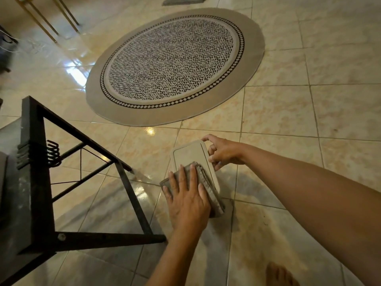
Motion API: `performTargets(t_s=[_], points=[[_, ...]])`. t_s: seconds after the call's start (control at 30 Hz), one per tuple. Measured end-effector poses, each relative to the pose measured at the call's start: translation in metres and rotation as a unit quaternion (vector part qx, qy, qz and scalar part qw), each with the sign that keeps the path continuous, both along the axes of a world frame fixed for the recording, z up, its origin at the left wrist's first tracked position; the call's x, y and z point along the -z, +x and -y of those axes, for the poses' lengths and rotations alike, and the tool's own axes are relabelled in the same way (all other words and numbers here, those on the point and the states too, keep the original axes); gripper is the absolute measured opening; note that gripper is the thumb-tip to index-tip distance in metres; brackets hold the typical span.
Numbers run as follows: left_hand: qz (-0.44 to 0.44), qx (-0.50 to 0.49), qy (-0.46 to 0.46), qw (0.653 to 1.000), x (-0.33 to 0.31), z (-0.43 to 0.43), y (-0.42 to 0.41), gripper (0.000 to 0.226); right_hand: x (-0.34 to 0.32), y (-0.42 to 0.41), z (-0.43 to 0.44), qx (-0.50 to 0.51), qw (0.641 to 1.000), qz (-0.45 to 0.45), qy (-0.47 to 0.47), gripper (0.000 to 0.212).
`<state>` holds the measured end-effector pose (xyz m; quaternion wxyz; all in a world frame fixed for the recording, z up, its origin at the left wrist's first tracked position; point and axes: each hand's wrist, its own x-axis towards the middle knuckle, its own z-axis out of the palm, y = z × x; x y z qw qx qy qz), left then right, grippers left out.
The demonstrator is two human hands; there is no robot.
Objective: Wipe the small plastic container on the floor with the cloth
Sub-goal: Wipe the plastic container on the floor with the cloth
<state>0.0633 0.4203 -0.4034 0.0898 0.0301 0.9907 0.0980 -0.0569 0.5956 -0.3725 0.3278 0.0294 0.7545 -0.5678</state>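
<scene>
A small pale rectangular plastic container (190, 154) with a lid sits on the tiled floor. A folded grey-brown cloth (210, 190) lies over its near half. My left hand (186, 200) presses flat on the cloth, fingers spread. My right hand (223, 152) grips the container's far right edge with thumb and fingers. The container's near end is hidden under the cloth and hand.
A black metal frame (82, 180) of a piece of furniture stands close on the left, its foot reaching toward the container. A round patterned rug (175, 65) lies beyond. My bare foot (279, 274) is at the bottom right. Thin gold legs (47, 19) stand far left.
</scene>
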Motion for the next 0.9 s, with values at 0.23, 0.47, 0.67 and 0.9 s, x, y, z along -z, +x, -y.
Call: performTargets(t_s=[0.23, 0.47, 0.67, 0.9], points=[[-0.014, 0.038, 0.008, 0.999, 0.000, -0.019, -0.045, 0.059, 0.002, 0.000, 0.002, -0.011, 1.000, -0.005, 0.011, 0.080], [-0.006, 0.086, 0.014, 0.996, -0.001, 0.002, -0.027, 0.062, 0.005, -0.003, 0.000, -0.011, 1.000, -0.008, 0.000, 0.078], [0.000, 0.069, 0.022, 0.997, 0.002, -0.001, -0.072, 0.062, 0.003, -0.001, 0.001, -0.009, 1.000, -0.010, 0.001, 0.078], [-0.016, 0.104, 0.006, 0.994, -0.001, -0.014, -0.063, 0.060, 0.003, -0.002, 0.002, -0.017, 1.000, -0.008, -0.016, 0.079]])
